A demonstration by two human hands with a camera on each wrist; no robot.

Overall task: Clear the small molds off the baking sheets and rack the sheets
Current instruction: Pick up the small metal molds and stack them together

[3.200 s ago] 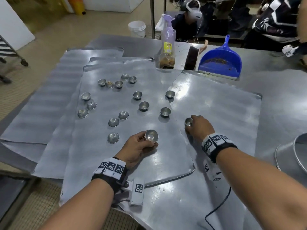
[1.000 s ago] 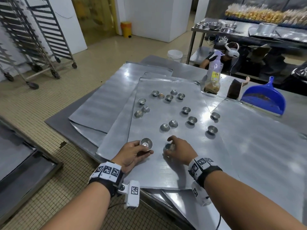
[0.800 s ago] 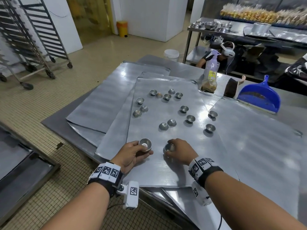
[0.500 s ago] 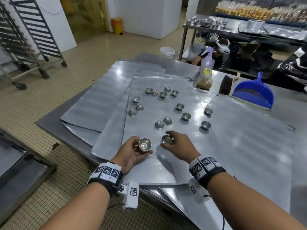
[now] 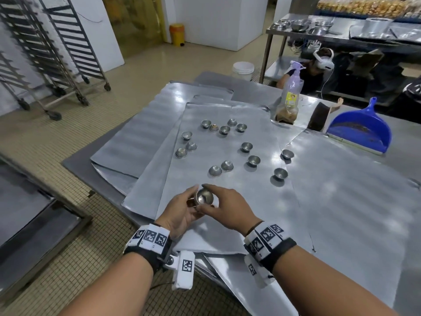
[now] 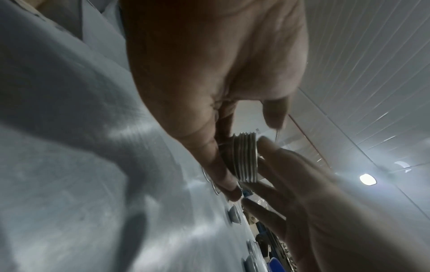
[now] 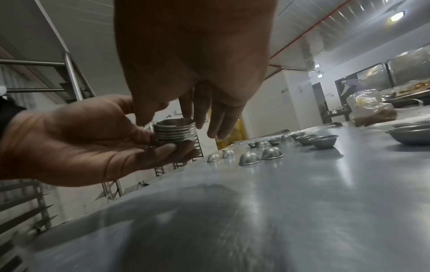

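My left hand (image 5: 180, 212) grips a stack of nested small metal molds (image 5: 203, 197) just above the near part of the top baking sheet (image 5: 218, 142). My right hand (image 5: 226, 207) pinches the topmost mold of that stack between thumb and fingers. The stack's ribbed rims (image 7: 174, 132) show between both hands in the right wrist view, and again as the stack (image 6: 245, 158) in the left wrist view. Several loose molds lie scattered on the sheet, some upright (image 5: 280, 173), some upside down (image 5: 215, 171). More sheets overlap at the left (image 5: 141, 133) and right (image 5: 353, 201).
A spray bottle (image 5: 290, 96) and a blue dustpan (image 5: 360, 131) stand at the table's far side. Wheeled tray racks (image 5: 57, 49) stand on the tiled floor at far left. A white bucket (image 5: 243, 70) and a seated person (image 5: 319, 65) are beyond the table.
My right hand lifted a mold off the sheet and brought it left onto the stack in my left hand. Both hands now meet over the sheet's near edge.
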